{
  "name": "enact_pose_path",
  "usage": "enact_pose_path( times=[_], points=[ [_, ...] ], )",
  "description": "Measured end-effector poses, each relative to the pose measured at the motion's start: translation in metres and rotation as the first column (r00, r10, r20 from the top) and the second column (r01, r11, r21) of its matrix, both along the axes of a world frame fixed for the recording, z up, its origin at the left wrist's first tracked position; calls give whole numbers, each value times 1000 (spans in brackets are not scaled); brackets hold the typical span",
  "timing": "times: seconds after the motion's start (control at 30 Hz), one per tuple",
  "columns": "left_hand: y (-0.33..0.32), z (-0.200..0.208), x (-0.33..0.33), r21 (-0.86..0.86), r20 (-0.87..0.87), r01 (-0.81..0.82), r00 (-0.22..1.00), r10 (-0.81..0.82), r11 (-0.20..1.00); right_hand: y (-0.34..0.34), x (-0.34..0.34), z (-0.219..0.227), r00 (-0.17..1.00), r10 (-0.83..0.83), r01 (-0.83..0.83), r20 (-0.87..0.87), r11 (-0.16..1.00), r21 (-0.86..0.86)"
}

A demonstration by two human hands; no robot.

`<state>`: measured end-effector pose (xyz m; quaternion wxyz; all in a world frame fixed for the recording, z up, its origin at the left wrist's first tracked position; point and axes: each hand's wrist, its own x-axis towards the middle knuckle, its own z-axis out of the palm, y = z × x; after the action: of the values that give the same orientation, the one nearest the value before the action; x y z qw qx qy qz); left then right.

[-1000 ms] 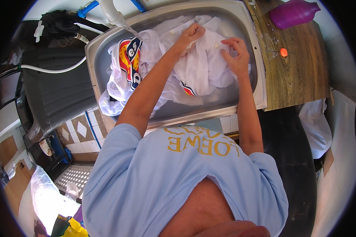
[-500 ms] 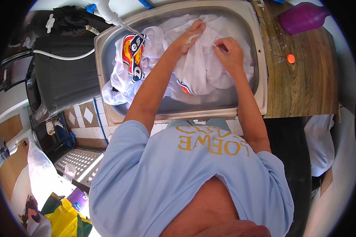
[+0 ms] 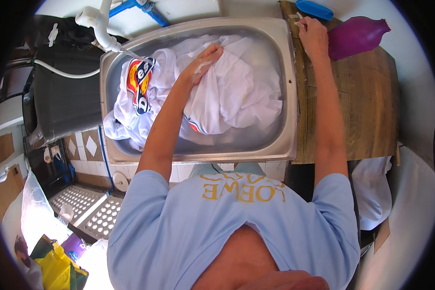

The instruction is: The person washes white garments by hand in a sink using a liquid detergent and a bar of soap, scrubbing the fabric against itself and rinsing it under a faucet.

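Note:
A wet white garment [image 3: 222, 92] with red, yellow and dark printed patches lies bunched in cloudy water in the metal sink [image 3: 289, 121]. My left hand [image 3: 205, 63] is closed on a raised fold of it, with white suds on the back of the hand. Beyond the sink's right rim, my right hand [image 3: 314, 37] reaches to the far end of the wooden counter [image 3: 367, 116]. Its fingers are pinched at a small white piece [image 3: 299, 15], whose kind is too small to tell.
From a white pipe [image 3: 101, 29], water runs onto the garment. A purple bottle [image 3: 355, 38] lies right of my right hand, near a blue oblong thing [image 3: 315, 9]. Left of the sink stands a dark covered surface [image 3: 65, 92], crossed by a white hose [image 3: 65, 71].
My right hand has left the garment and moved right and away to the counter's far end. My left hand still grips the cloth. The orange disc on the counter is no longer visible.

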<state>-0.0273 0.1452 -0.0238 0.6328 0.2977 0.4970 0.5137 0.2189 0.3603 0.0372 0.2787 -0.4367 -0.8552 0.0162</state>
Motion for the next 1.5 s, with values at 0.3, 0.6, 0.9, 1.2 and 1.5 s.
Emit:
enact_pose_path(
  times=[0.3, 0.6, 0.9, 1.2, 1.5],
  points=[
    [-7, -1, -6, 4, 46, -13, 999, 12, 1000, -40, 3, 26, 997, -71, 77, 36, 974, -213],
    [-10, 4, -9, 99, 247, 7, 969, -31, 995, -136, -41, -51, 801, 51, -576, -597, 342, -743],
    [-23, 5, -9, 199, 29, -137, 991, 133, 970, -167, -41, -35, 644, -311, -691, -699, 154, -706],
    [-26, 20, -7, 141, 143, 119, 980, -139, 983, -191, -52, -34, 499, -315, -724, -808, 360, -588],
    [-32, 13, -2, 146, 232, 3, 972, -37, 989, -205, -61, -17, 856, 178, -264, -485, 958, -114]
  ],
)
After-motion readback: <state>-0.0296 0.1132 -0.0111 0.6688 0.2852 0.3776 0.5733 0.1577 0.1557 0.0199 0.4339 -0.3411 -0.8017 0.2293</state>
